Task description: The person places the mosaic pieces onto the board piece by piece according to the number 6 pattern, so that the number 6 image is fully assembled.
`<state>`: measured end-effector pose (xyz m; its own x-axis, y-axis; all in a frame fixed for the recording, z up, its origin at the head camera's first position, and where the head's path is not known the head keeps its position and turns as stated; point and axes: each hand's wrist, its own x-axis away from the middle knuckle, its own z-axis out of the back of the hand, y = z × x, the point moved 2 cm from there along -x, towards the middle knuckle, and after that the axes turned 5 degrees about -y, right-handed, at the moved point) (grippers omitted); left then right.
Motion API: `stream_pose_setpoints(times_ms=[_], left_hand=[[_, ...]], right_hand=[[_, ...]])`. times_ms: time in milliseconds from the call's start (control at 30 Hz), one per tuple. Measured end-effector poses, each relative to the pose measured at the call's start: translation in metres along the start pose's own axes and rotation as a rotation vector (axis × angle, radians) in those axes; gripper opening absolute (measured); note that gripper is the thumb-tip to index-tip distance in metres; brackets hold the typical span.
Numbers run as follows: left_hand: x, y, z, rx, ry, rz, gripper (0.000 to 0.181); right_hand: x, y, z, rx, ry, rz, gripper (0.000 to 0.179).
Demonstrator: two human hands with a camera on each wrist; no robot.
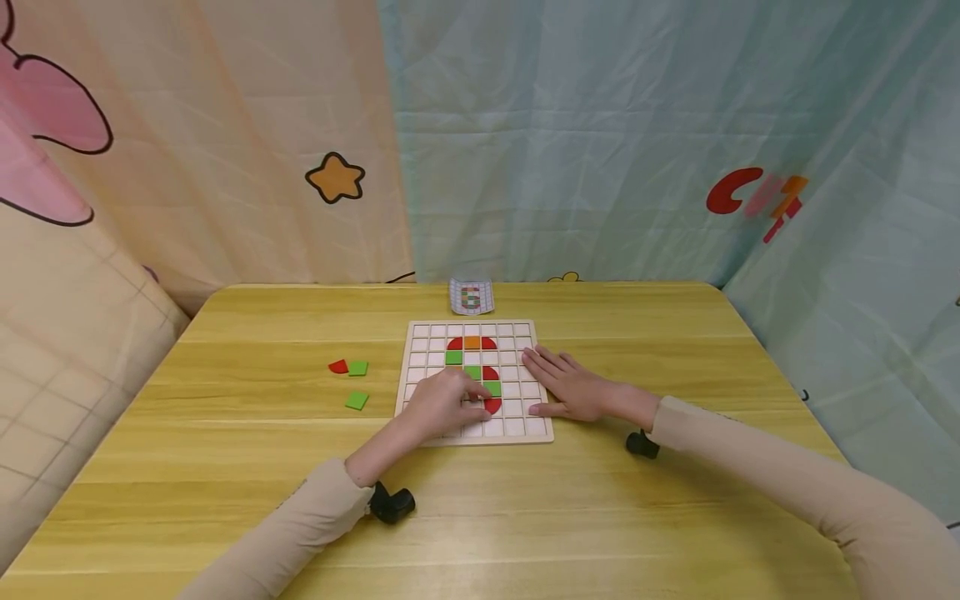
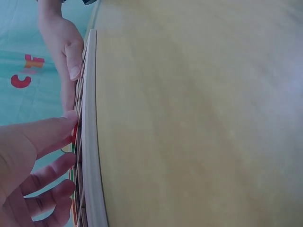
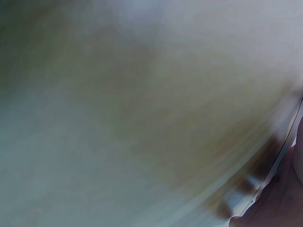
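Note:
On the table lies a light wooden grid board (image 1: 525, 429) with white square cells. My left hand (image 1: 442, 404) reaches over its lower middle, thumb and index finger pinching a red quarter-round tile (image 1: 493, 406) at its cell. The other left fingers curl loosely in the left wrist view. Just above that tile sit a green square tile (image 1: 492, 388) and another red quarter-round tile (image 1: 490, 373). An orange square tile (image 1: 472, 342) stands between two red ones in an upper row. My right hand (image 1: 573, 387) rests with spread fingers on the board's right edge.
Left of the board lie a loose red quarter-round tile (image 1: 339, 367) and two green square tiles (image 1: 357, 401). Behind the board is a small pattern card (image 1: 471, 298) with a coloured figure. Printed curtains (image 1: 540, 167) hang beyond the wooden table (image 1: 510, 517).

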<state>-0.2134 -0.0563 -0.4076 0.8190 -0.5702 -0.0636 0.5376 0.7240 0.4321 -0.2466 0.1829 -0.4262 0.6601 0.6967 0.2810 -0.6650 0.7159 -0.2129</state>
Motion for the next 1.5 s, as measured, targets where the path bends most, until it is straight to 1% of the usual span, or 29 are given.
stream_pose_setpoints(times_ms=[67,267,600,700,833,967,1100,1300,1367,1500], left_hand=[[0.000,0.000,-0.001,0.000,-0.005,0.000,0.020],[0.001,0.001,0.000,-0.021,0.009,-0.010,0.020],[0.001,0.002,0.001,-0.033,-0.002,0.009,0.021],[0.002,0.002,0.003,-0.037,0.007,0.010,0.021],[0.005,-0.001,0.007,-0.018,0.032,0.024,0.021],[0.008,-0.007,0.014,-0.004,0.057,0.057,0.021],[0.013,-0.016,0.025,0.012,0.069,0.082,0.023],[0.026,-0.034,0.043,0.045,0.096,0.105,0.025],[0.031,-0.040,0.048,0.056,0.101,0.131,0.026],[0.041,-0.053,0.059,0.040,0.123,0.196,0.028]], right_hand=[[0.000,-0.001,0.000,0.002,-0.002,-0.003,0.087],[0.001,-0.002,0.002,-0.002,0.000,-0.001,0.086],[0.001,-0.003,0.003,-0.003,-0.004,0.003,0.086],[0.001,-0.003,0.003,-0.002,-0.006,0.002,0.086],[0.001,-0.003,0.002,-0.001,-0.008,0.001,0.087],[0.002,-0.003,0.002,-0.007,-0.007,0.001,0.087],[0.002,-0.003,0.003,-0.011,-0.007,0.002,0.087],[0.003,-0.002,0.002,-0.013,-0.018,-0.005,0.088],[0.003,-0.002,0.001,-0.013,-0.018,-0.006,0.088],[0.002,-0.002,0.002,-0.020,-0.017,-0.010,0.088]])
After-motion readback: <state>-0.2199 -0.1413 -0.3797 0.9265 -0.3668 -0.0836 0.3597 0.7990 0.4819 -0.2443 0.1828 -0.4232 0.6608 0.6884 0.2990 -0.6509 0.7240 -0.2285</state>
